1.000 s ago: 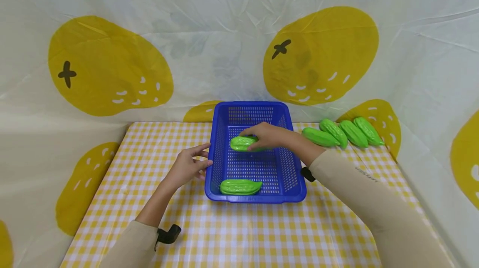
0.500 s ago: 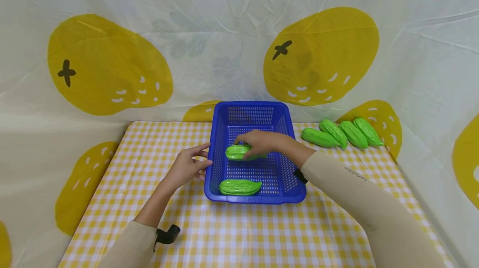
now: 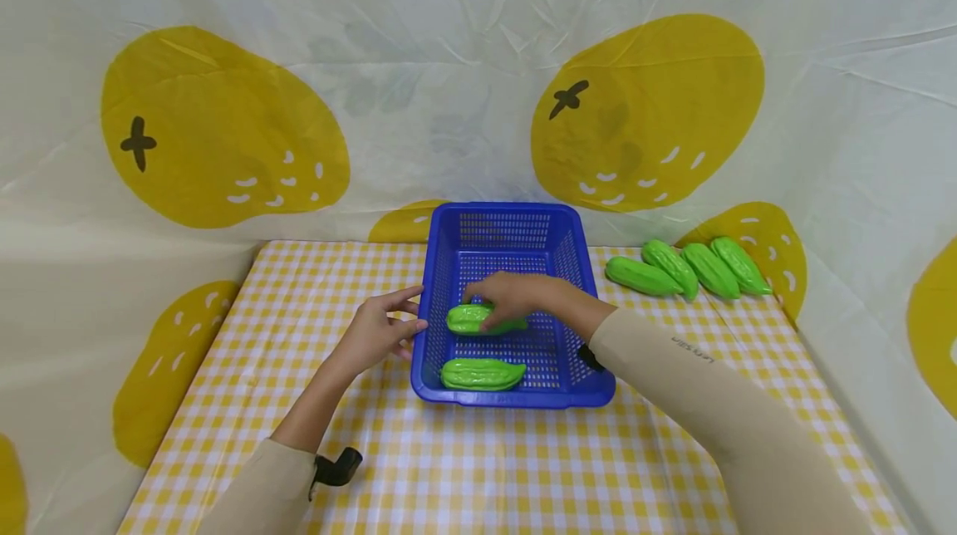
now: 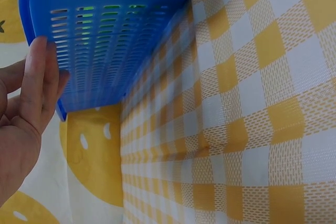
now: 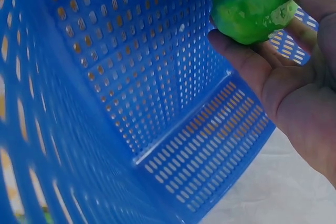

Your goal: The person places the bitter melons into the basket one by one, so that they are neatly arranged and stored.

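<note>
My right hand (image 3: pixel 514 294) grips a green, ridged bitter melon (image 3: pixel 465 320) inside the blue plastic basket (image 3: pixel 516 400), thumb on one side and fingers on the other. In the right wrist view the melon (image 5: pixel 249 11) appears end-on between the fingers, over the slotted basket floor. Another bitter melon (image 3: pixel 482 375) lies crosswise along the basket's near wall. At the basket's left side is my left hand (image 3: pixel 372 336), its fingers extended and the fingertips at the rim. The left wrist view has these straight fingers (image 4: pixel 34 72) against the outer wall.
Several more bitter melons (image 3: pixel 712 271) lie side by side at the table's back right, beyond the basket. A yellow checked cloth (image 3: pixel 463 468) covers the table. Behind it hangs a pale curtain (image 3: pixel 441 103) with large yellow fruit prints.
My right hand has brought the gripped bitter melon nearer, toward the one at the basket's near wall, and slightly left. The left hand has stayed at the rim.
</note>
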The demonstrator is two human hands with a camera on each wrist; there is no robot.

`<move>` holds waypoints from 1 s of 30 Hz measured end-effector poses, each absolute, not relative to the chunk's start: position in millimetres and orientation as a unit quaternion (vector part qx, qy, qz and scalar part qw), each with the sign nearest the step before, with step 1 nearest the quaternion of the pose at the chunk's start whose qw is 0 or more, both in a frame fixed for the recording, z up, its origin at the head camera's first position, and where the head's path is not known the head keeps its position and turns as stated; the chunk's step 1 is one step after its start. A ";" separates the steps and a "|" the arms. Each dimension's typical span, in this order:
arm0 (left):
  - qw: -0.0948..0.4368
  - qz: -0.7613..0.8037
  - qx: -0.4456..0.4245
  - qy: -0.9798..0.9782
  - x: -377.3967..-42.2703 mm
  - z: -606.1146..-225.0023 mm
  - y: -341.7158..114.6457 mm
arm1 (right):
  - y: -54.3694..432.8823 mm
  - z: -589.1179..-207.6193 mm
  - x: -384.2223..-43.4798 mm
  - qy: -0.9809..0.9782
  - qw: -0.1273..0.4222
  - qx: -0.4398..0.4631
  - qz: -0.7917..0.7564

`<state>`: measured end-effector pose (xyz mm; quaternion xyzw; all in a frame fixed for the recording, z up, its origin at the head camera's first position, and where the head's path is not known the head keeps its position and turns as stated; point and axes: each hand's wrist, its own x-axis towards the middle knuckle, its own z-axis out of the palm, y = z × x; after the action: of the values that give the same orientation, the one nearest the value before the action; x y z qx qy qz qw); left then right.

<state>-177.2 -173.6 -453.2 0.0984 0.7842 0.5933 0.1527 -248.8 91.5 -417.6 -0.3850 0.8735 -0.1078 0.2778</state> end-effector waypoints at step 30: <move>0.151 0.594 0.103 0.783 -177.0 -454.5 -173.6 | 84.6 -434.3 -234.1 0.858 0.320 -0.388 -0.102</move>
<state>-177.0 -173.6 -454.5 0.1028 0.7833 0.5942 0.1512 -234.1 84.6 -434.3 -0.3880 0.8585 -0.1021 0.3195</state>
